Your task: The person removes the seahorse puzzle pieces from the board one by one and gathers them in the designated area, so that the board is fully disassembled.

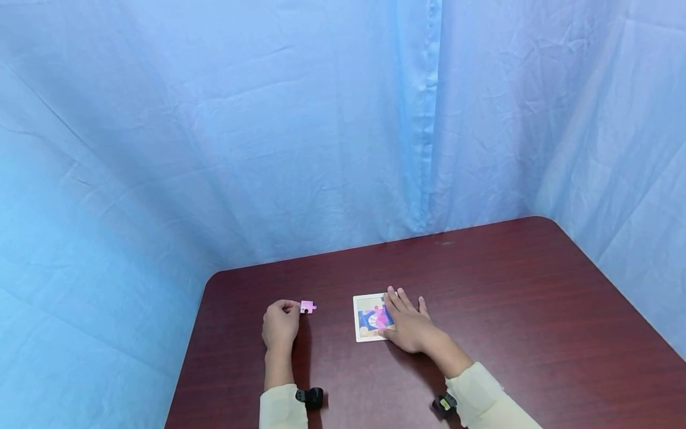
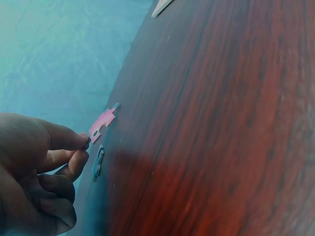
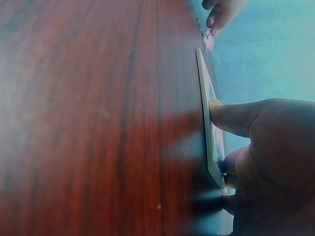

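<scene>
In the head view my left hand [image 1: 281, 325] is at the left part of the table, pinching a pink jigsaw piece [image 1: 306, 307] by its edge between thumb and index finger. The left wrist view shows that piece [image 2: 102, 123] raised off the tabletop, its tab pointing away from the fingertips. My right hand [image 1: 409, 328] rests with spread, straight fingers on the right side of a white-framed puzzle board [image 1: 356, 319]. Pink, blue and tan picture parts show inside the frame; the hand hides the rest. In the right wrist view, the thumb touches the board's face [image 3: 213, 123].
A dark red wood-grain table [image 1: 493, 286] carries the board. Blue curtains [image 1: 300, 149] hang behind it and at both sides. Below the held piece lies a small bluish shape [image 2: 97, 164]; I cannot tell whether it is another piece or a reflection.
</scene>
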`<state>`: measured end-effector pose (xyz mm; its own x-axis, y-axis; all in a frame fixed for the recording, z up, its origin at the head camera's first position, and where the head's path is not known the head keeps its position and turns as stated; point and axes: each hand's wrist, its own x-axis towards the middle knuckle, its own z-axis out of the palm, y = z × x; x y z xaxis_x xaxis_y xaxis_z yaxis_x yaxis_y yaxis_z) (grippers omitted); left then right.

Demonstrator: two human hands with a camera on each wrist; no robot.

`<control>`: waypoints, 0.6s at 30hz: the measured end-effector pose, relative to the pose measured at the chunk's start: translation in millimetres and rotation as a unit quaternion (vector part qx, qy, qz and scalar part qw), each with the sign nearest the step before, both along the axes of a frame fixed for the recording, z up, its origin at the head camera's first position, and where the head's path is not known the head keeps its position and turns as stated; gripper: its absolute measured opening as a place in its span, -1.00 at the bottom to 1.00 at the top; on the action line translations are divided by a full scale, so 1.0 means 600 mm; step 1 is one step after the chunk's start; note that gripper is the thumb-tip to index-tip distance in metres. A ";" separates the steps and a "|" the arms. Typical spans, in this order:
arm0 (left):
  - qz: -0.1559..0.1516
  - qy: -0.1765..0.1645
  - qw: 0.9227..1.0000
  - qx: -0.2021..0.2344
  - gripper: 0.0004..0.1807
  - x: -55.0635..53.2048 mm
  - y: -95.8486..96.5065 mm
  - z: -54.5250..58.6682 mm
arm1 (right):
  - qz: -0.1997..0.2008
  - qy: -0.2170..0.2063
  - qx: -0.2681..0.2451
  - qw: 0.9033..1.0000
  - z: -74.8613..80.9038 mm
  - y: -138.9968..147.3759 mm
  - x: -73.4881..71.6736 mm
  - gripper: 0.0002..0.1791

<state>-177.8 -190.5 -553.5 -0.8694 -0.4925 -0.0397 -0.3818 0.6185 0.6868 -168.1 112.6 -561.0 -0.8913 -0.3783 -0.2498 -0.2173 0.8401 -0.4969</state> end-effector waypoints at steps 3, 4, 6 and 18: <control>0.002 -0.001 1.000 -0.001 -0.82 0.000 0.001 0.002 | -0.002 0.001 -0.002 1.000 -0.014 0.001 -0.004 -0.04; 0.003 0.001 1.000 -0.002 -0.82 0.000 0.001 0.002 | -0.002 0.003 -0.001 1.000 -0.019 0.002 -0.005 -0.04; 0.004 0.002 1.000 -0.004 -0.82 0.000 0.001 0.002 | -0.004 0.006 0.002 1.000 -0.026 0.001 -0.007 -0.03; -0.006 0.009 1.000 0.007 -0.77 0.005 -0.007 0.000 | 0.005 0.009 0.017 1.000 0.003 0.000 0.002 -0.06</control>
<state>-174.9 -194.8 -553.5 -0.8759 -0.4814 -0.0315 -0.3621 0.6129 0.7023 -167.2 112.8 -559.0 -0.8922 -0.3789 -0.2458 -0.2350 0.8542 -0.4637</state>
